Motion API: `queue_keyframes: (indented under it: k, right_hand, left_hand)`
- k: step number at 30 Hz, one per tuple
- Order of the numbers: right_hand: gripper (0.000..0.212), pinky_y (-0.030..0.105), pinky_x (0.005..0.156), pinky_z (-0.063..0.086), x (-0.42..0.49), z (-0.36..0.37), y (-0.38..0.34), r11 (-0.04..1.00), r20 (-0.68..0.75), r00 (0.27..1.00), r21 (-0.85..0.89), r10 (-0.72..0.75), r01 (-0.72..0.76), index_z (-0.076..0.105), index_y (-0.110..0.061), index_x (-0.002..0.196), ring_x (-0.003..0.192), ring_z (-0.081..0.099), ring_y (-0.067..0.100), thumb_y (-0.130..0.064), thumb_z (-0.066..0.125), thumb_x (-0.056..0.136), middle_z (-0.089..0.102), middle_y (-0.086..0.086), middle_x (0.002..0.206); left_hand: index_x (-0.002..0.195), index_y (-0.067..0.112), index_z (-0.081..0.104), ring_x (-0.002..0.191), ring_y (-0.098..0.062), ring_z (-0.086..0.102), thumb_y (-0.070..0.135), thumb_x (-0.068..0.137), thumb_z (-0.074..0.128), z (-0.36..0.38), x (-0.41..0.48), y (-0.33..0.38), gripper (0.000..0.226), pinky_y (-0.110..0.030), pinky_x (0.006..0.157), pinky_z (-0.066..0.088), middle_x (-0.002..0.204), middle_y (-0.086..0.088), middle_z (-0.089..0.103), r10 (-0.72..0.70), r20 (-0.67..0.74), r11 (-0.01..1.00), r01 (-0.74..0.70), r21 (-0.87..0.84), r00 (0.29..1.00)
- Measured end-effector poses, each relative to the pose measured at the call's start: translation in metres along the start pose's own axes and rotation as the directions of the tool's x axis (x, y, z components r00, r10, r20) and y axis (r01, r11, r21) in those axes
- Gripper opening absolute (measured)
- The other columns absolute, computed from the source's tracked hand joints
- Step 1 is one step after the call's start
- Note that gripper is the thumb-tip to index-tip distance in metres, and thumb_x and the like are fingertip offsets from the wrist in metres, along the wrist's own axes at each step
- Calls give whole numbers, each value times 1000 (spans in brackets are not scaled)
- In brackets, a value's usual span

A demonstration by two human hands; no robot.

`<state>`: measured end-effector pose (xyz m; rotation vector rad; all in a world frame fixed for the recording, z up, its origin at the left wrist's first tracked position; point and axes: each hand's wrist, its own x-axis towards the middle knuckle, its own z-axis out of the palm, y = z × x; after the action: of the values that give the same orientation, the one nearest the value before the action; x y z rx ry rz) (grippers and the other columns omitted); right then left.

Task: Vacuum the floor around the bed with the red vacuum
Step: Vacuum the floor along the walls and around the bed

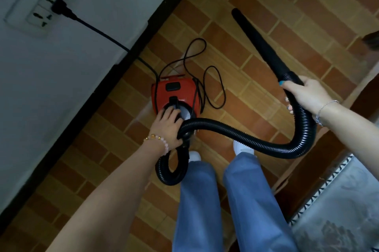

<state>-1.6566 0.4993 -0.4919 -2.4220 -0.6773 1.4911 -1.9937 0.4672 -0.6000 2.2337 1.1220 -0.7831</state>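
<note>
Now hands (167,126) grip vacuum (174,90), hose (246,139).

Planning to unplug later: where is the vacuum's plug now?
Head view, upper left: the black plug sits in the white wall socket, its cord running down to the red vacuum.
</note>
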Motion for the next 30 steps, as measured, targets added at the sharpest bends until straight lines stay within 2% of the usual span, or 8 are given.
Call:
queue_keyframes:
  k: [3,7,10,12,15,18,23,30]
  right_hand:
    - [20,26,45,45,-2,1,9,1000,-39,999,6,-21,21,52,-12,108,47,48,22,-23,56,91,52,8,66]
    - [25,28,51,47,-5,5,9,994,-89,992,-60,-91,86,50,-15,115,49,51,24,-23,55,92,53,9,67]
    - [31,35,57,52,-2,9,7,983,-96,986,-137,-134,120,48,-18,120,50,55,25,-25,55,91,56,8,68]
    - [38,41,62,55,0,12,6,967,-91,983,-213,-160,138,48,-18,124,50,58,26,-28,55,89,59,7,67]
    - [41,42,64,57,1,16,2,945,-89,976,-282,-196,164,47,-21,127,51,60,27,-30,54,88,60,7,66]
    - [40,30,55,53,6,19,3,926,-103,970,-334,-220,174,48,-23,127,50,61,25,-31,55,89,60,5,66]
    - [40,23,49,47,17,15,18,927,-126,970,-341,-209,155,47,-20,128,48,60,22,-31,54,90,60,2,67]
    - [40,24,51,47,27,1,41,936,-150,970,-325,-189,132,46,-22,128,51,62,24,-31,53,89,61,4,67]
  left_hand:
    - [143,18,33,146,-24,6,56,92,38,-2,3,-11,65,-44,118,2,155,-2,20,84,33,991,-87,104,996]
    - [148,21,27,146,-21,7,47,100,20,-7,5,-19,56,-42,118,3,156,1,22,116,78,988,-123,95,990]
    - [137,17,48,138,-25,31,44,93,11,-16,7,-30,64,-41,114,17,144,-5,44,221,-42,975,-220,14,974]
    - [132,12,54,133,-28,40,39,88,19,-24,13,-39,62,-42,113,22,136,-11,52,265,-107,964,-262,47,958]
    - [146,19,31,144,-25,15,34,89,52,-33,25,-46,63,-43,117,6,154,-7,25,238,138,929,-267,258,961]
    - [149,23,21,147,-24,3,27,92,54,-35,41,-43,66,-45,117,-1,158,-4,10,205,268,853,-306,422,941]
    - [140,13,40,145,-24,17,14,98,38,-23,62,-41,42,-40,118,4,151,-8,30,281,189,808,-338,482,941]
    - [123,9,55,121,-27,48,15,97,39,-22,74,-42,31,-41,115,22,126,-9,56,399,134,707,-397,586,907]
